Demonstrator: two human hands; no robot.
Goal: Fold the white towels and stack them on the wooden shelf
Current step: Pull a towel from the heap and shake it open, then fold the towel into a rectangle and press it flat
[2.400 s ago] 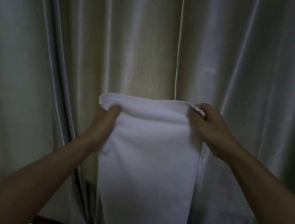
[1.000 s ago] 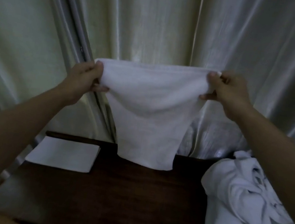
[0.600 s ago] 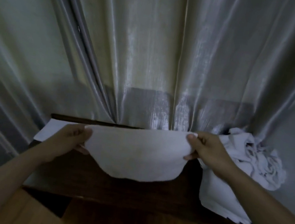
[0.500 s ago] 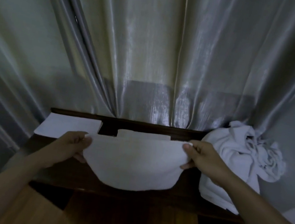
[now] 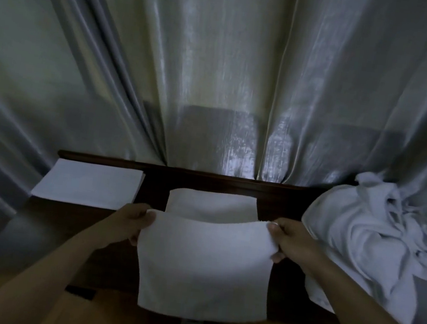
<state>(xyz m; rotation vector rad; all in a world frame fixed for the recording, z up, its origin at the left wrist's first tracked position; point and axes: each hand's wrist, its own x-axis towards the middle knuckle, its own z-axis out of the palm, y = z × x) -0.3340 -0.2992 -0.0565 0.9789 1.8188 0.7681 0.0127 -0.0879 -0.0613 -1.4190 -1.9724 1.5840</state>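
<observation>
I hold a white towel (image 5: 204, 267) by its two upper corners over the dark wooden shelf (image 5: 81, 236). My left hand (image 5: 132, 222) pinches the left corner and my right hand (image 5: 287, 241) pinches the right one. The towel's far part lies flat on the shelf behind my hands, while the near part hangs from my grip over the shelf's front edge. A flat folded white towel (image 5: 88, 184) lies at the shelf's left end.
A crumpled pile of white towels (image 5: 376, 248) fills the shelf's right end and drapes over its edge. Grey curtains (image 5: 220, 66) hang close behind the shelf. Orange-brown wood (image 5: 108, 320) shows below the shelf's front.
The towel came down from held high before the curtain to the shelf. Its far part now lies on the wood, and my hands have drawn the near edge toward me.
</observation>
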